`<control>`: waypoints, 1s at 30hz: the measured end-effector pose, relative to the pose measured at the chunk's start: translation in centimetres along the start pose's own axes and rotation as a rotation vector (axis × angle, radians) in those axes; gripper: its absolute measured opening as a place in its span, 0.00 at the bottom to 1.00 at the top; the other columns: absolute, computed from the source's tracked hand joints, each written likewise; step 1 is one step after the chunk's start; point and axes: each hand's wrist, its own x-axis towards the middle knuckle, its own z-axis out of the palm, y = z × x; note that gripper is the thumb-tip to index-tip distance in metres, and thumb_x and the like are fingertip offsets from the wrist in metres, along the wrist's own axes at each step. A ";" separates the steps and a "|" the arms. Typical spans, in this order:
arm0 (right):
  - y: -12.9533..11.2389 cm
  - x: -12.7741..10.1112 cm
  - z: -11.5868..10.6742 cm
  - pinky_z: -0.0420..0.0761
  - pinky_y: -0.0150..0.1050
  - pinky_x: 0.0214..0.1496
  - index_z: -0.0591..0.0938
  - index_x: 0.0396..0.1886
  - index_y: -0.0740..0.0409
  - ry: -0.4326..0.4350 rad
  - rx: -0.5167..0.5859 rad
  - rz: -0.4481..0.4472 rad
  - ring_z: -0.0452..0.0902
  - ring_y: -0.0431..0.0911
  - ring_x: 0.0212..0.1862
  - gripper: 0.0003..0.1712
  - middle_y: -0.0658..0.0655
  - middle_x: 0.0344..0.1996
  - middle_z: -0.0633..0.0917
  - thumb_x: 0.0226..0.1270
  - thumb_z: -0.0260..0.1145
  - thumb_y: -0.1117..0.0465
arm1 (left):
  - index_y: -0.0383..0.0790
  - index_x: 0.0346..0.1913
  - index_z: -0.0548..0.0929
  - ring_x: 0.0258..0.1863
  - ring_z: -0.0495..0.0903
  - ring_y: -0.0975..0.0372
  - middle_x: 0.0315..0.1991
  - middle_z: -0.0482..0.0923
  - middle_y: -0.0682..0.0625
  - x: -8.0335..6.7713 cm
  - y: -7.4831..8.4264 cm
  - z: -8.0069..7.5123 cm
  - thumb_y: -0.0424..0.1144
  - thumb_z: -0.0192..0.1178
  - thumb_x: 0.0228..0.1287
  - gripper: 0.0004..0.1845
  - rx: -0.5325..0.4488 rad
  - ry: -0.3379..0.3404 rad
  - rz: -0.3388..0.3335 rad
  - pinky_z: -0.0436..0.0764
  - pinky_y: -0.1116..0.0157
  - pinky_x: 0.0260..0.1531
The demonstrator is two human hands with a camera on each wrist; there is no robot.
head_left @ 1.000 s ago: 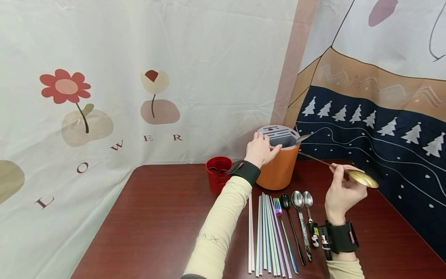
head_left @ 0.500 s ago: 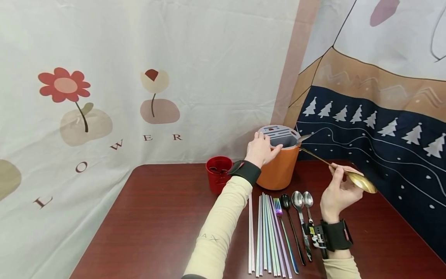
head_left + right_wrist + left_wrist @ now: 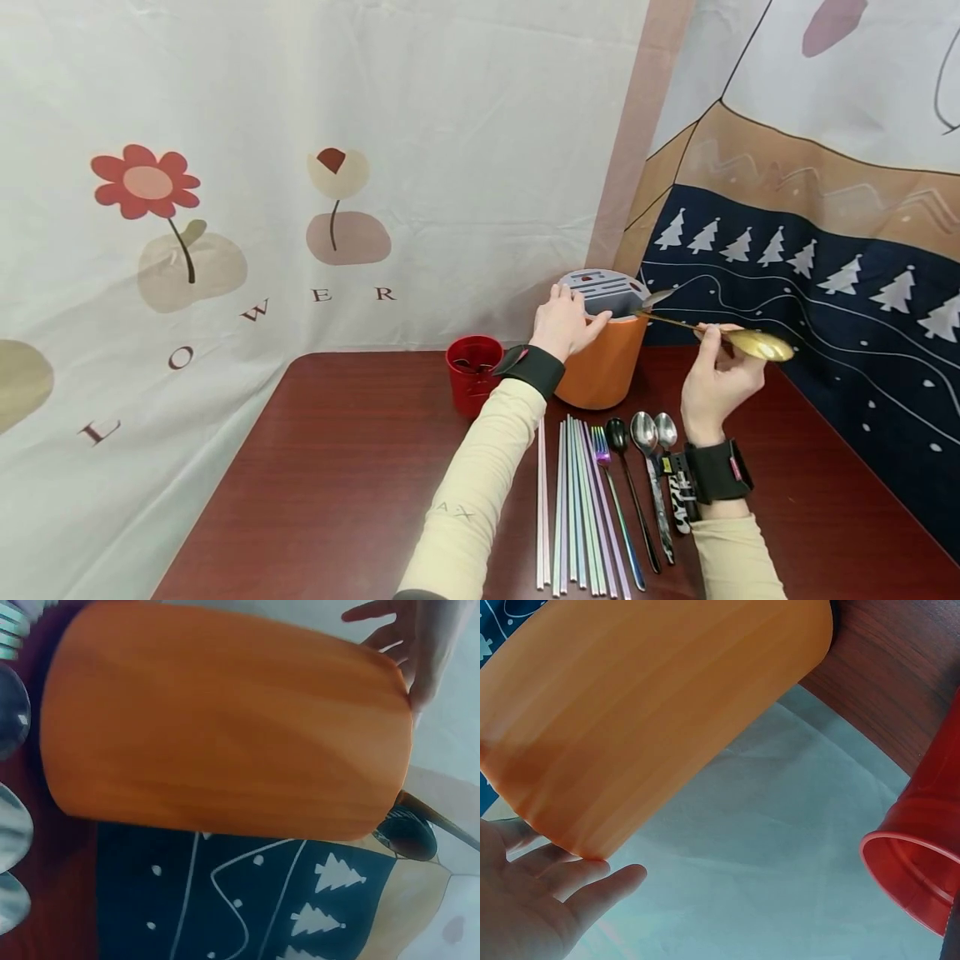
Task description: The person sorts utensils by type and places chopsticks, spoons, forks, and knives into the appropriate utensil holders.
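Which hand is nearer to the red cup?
Left. The left hand touches the orange holder, near the red cup; the right hand is farther, on the holder's other side.

Left of and behind the grip, we see a pale, lightly creased wall cloth (image 3: 480, 133) printed with a red flower (image 3: 147, 182), a second, smaller flower (image 3: 337, 172) and dark capital letters (image 3: 321, 295); a pinkish band (image 3: 639, 125) borders it. To the right of and beyond the grip, we note a navy field (image 3: 900, 367) with white fir trees (image 3: 772, 247) under a tan band (image 3: 825, 171). Beneath the grip, we find a reddish-brown, wood-grained tabletop (image 3: 360, 467) in soft light.
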 end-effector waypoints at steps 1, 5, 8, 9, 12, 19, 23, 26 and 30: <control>0.1 0.2 0.2 0.81 0.29 0.46 0.77 0.44 0.70 -0.016 -0.064 -0.015 0.83 0.39 0.37 0.10 0.44 0.34 0.82 0.65 0.60 0.70 | 0.43 0.69 0.65 0.72 0.59 0.58 0.71 0.61 0.47 0.0 0.0 0.0 0.68 0.33 0.68 0.39 0.001 -0.001 0.000 0.78 0.63 0.56; 0.8 1.2 1.0 0.79 0.23 0.45 0.79 0.44 0.64 -0.068 -0.246 -0.071 0.80 0.29 0.37 0.10 0.34 0.34 0.79 0.66 0.62 0.63 | 0.44 0.69 0.65 0.72 0.58 0.58 0.72 0.61 0.48 -0.1 0.0 -0.2 0.68 0.34 0.68 0.39 -0.002 -0.004 -0.003 0.77 0.64 0.56; 1.2 1.7 1.6 0.76 0.19 0.44 0.79 0.42 0.64 -0.120 -0.316 -0.109 0.77 0.25 0.38 0.11 0.32 0.35 0.76 0.66 0.62 0.60 | 0.43 0.69 0.65 0.72 0.59 0.59 0.71 0.61 0.48 -0.3 0.0 -0.3 0.68 0.34 0.68 0.39 0.000 -0.002 -0.003 0.78 0.64 0.56; 1.4 1.8 1.7 0.75 0.17 0.43 0.79 0.42 0.66 -0.141 -0.337 -0.122 0.76 0.24 0.38 0.12 0.34 0.35 0.77 0.66 0.62 0.60 | 0.44 0.69 0.65 0.71 0.59 0.59 0.71 0.61 0.48 -0.3 0.0 -0.3 0.68 0.34 0.68 0.39 0.000 -0.001 -0.004 0.78 0.64 0.56; 1.8 2.0 2.1 0.72 0.14 0.43 0.78 0.43 0.72 -0.217 -0.413 -0.173 0.80 0.33 0.37 0.15 0.50 0.36 0.82 0.66 0.61 0.61 | 0.43 0.69 0.66 0.70 0.61 0.59 0.71 0.62 0.48 -0.4 -0.1 -0.4 0.68 0.34 0.68 0.39 0.002 0.002 -0.003 0.78 0.65 0.55; 3.1 2.1 2.6 0.78 0.32 0.45 0.73 0.48 0.77 -0.419 -0.572 -0.212 0.80 0.64 0.40 0.18 0.74 0.41 0.78 0.71 0.56 0.62 | 0.43 0.68 0.67 0.68 0.63 0.59 0.69 0.64 0.48 -0.4 -0.2 -0.4 0.68 0.34 0.68 0.38 0.000 0.013 0.005 0.79 0.65 0.53; 4.0 1.7 3.0 0.78 0.54 0.41 0.74 0.46 0.77 -0.513 -0.591 -0.212 0.78 0.65 0.41 0.16 0.75 0.40 0.77 0.70 0.57 0.64 | 0.44 0.68 0.68 0.68 0.63 0.59 0.69 0.64 0.48 -0.4 -0.2 -0.4 0.68 0.34 0.68 0.38 0.003 0.020 -0.002 0.79 0.65 0.53; 4.6 1.3 3.2 0.77 0.55 0.40 0.75 0.43 0.76 -0.562 -0.606 -0.219 0.77 0.65 0.39 0.13 0.73 0.37 0.78 0.67 0.60 0.66 | 0.43 0.68 0.67 0.68 0.63 0.59 0.69 0.64 0.48 -0.4 -0.2 -0.4 0.68 0.34 0.68 0.38 0.002 0.023 0.000 0.79 0.65 0.54; 5.1 0.9 3.2 0.75 0.55 0.41 0.77 0.38 0.76 -0.588 -0.621 -0.259 0.75 0.64 0.38 0.11 0.72 0.34 0.78 0.62 0.65 0.69 | 0.43 0.68 0.67 0.69 0.63 0.59 0.70 0.64 0.47 -0.4 -0.2 -0.4 0.67 0.34 0.68 0.38 -0.005 0.021 0.005 0.78 0.64 0.54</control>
